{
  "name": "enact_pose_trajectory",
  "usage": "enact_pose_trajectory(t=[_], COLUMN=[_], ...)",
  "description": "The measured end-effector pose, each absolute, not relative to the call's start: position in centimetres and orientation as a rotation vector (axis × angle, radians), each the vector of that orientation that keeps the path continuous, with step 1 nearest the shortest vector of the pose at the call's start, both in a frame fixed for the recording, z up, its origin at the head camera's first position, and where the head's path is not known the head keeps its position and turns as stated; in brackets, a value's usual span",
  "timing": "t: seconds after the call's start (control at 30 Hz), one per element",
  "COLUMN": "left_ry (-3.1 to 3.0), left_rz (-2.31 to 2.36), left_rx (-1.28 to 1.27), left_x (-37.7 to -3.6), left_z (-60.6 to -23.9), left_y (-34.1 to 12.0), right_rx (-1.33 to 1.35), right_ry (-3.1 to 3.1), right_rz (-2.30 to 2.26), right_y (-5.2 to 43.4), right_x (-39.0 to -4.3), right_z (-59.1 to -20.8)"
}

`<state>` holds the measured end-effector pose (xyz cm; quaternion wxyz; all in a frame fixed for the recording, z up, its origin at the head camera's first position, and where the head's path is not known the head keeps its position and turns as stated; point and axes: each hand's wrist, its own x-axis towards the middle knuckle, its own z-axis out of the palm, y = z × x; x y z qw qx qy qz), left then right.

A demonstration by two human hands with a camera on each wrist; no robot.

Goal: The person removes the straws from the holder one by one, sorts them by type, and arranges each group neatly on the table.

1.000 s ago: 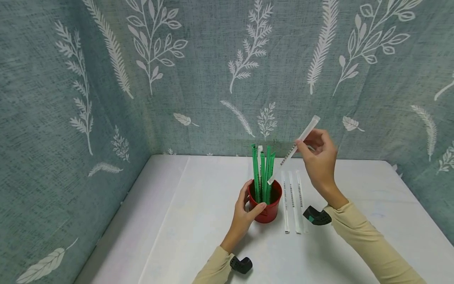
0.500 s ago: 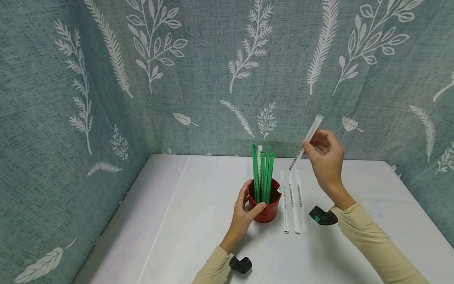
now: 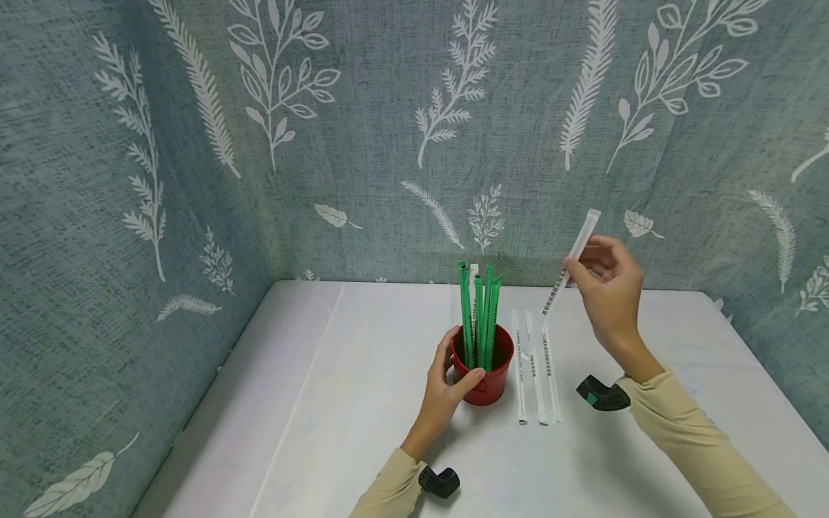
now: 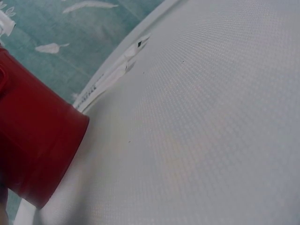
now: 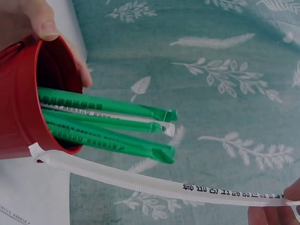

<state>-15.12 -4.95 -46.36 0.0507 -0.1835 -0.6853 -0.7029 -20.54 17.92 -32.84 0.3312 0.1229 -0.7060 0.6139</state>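
Leaf-printed blue-green cloth (image 3: 363, 129) backs a pale worktop (image 3: 350, 403), and here the left hand (image 3: 440, 394) curls round a red bucket (image 3: 487, 393); an uneven squeeze might tip it. Between one and two o'clock from there, the right hand (image 3: 610, 288) pinches a slanting white straw (image 3: 584, 234); a slack pinch could drop it onto three white straws (image 3: 539, 388), flat at three o'clock. Smooth, tapering walls hold slim green straws (image 3: 488, 309), their printed wrappers crimped flat at the tips!
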Motion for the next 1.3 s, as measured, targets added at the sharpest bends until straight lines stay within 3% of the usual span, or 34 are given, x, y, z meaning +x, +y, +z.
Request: enact_pose_trajectory(t=[1.3], left_ry=[-2.094], left_rz=[-2.121], left_rx=[-0.562], left_x=[-15.0], left_z=[-46.1], left_y=[-4.9], right_rx=[0.089], right_ry=[-2.183], right_rz=[1.561], right_y=[21.4], right_x=[-21.7], right_z=[-37.2])
